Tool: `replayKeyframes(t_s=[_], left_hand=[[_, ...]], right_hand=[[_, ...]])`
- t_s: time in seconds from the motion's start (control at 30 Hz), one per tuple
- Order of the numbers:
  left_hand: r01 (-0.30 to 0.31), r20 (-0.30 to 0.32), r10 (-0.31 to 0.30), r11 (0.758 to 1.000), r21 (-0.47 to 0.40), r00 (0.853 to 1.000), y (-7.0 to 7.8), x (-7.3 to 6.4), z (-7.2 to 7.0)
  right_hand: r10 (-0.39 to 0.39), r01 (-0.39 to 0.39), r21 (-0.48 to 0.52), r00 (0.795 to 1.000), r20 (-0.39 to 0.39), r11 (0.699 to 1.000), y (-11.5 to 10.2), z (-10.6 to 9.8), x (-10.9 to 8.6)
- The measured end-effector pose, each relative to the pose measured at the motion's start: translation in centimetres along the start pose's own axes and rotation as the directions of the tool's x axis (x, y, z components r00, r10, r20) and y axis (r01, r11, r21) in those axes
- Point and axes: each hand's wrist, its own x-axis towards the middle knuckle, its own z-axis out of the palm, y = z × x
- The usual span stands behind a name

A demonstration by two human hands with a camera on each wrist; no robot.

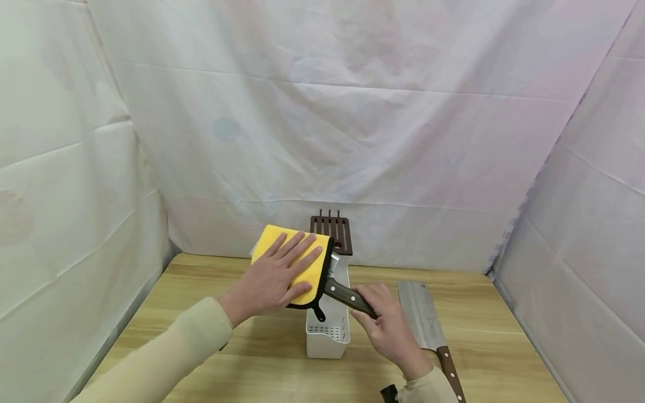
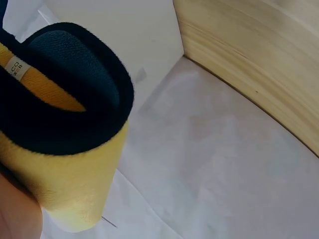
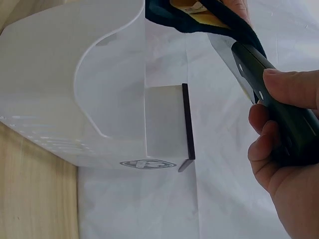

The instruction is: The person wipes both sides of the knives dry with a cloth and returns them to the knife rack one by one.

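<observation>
Your right hand (image 1: 385, 322) grips the knife (image 1: 350, 296) above the holder (image 1: 326, 347) on the desk (image 1: 262, 358); the folded cloth (image 1: 313, 271) covers most of the blade (image 1: 333, 263). Your left hand (image 1: 269, 280) lies over it, fingers straight. Best press lightly, hold the knife steady and mind the hidden edge.

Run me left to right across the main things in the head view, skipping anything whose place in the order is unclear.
Left sleeve → left hand → dark knife handle → right hand → cleaver.
</observation>
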Motion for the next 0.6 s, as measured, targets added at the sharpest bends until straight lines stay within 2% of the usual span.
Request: replayKeyframes(t_s=[0.3,0.6], left_hand=[[-0.063,-0.01,0.063,0.998,-0.024,0.998,1.11,0.41,-0.07],[-0.094,-0.046,0.092,0.995,-0.035,0.995,0.38,0.39,-0.2]], right_hand=[[-0.011,0.011,0.023,1.0,0.013,1.0,-0.13,0.04,0.15],[-0.014,0.014,0.035,1.0,0.003,0.999,-0.38,-0.09,0.29]])
